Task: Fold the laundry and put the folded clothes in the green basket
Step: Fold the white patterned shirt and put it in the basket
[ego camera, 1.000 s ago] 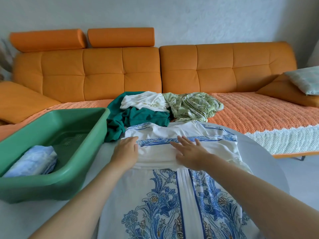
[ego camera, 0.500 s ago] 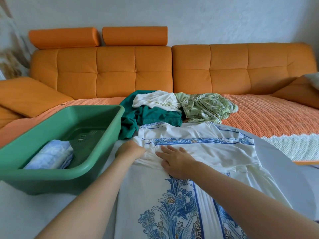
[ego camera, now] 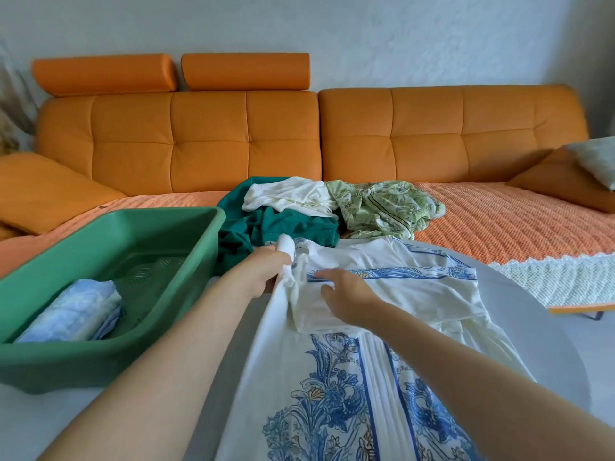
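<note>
On counter [ego camera: 539, 334]: garment [ego camera: 332, 394] lies lengthwise, away from person.
Left hand [ego camera: 266, 274]: grasping its left edge.
Right hand [ego camera: 349, 301]: released, flat on it.

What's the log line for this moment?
left hand: grips bunched edge of white-blue garment | right hand: rests flat on it | green basket: one folded blue item | pile: unfolded, behind garment

Basket [ego camera: 186, 227] at left on the table [ego camera: 549, 344], folded cloth [ego camera: 73, 311] inside it; garment [ego camera: 366, 327] spread to its right; heap of clothes [ego camera: 299, 211] behind both; sofa [ego camera: 233, 138] beyond
</note>
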Demonstrator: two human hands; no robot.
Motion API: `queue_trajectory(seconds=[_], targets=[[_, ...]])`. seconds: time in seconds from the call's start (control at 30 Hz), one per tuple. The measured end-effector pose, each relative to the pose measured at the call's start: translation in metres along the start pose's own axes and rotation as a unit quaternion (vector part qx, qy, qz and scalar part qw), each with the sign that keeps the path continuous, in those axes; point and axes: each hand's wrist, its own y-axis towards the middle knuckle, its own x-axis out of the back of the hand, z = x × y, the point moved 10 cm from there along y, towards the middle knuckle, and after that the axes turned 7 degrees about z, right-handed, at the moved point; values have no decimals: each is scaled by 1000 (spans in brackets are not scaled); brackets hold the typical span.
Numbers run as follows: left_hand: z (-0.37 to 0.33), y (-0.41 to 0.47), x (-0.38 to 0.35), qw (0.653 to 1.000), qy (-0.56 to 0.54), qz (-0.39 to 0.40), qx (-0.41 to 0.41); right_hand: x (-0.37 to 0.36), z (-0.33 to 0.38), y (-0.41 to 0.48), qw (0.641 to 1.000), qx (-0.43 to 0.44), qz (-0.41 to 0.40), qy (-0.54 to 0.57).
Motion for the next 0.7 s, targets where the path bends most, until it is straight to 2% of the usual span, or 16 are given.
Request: queue_trajectory(seconds=[0.03,0.1,0.2,0.27,0.33,0.4,0.5,0.53,0.6,0.67,0.7], targets=[[-8,2,-11,999,-26,26,-14,16,-4,1,998,-18,-36,45],[-28,3,-33,996,-28,63,-56,37,-15,3,985,-54,-56,154],[-44,2,-81,985,-34,143,-91,46,-24,2,917,-73,-34,390],[-35,3,-119,969,-56,229,-72,53,-38,-1,908,-96,-58,404],[-22,6,-133,964,-46,258,-44,59,-59,-2,933,-142,-97,316],[-14,10,-127,966,-24,255,-40,57,-78,-2,943,-181,-110,255],[-12,14,-107,973,-13,227,-45,40,-87,3,946,-183,-84,253],[-13,15,-98,980,4,194,-54,39,-88,5,947,-177,-87,253],[-21,20,-74,985,110,87,-100,52,-90,5,949,-169,-127,235],[-34,20,-58,958,236,-7,-163,74,-96,1,948,-170,-179,202],[-37,19,-57,941,284,-25,-183,82,-102,0,948,-171,-194,183]])
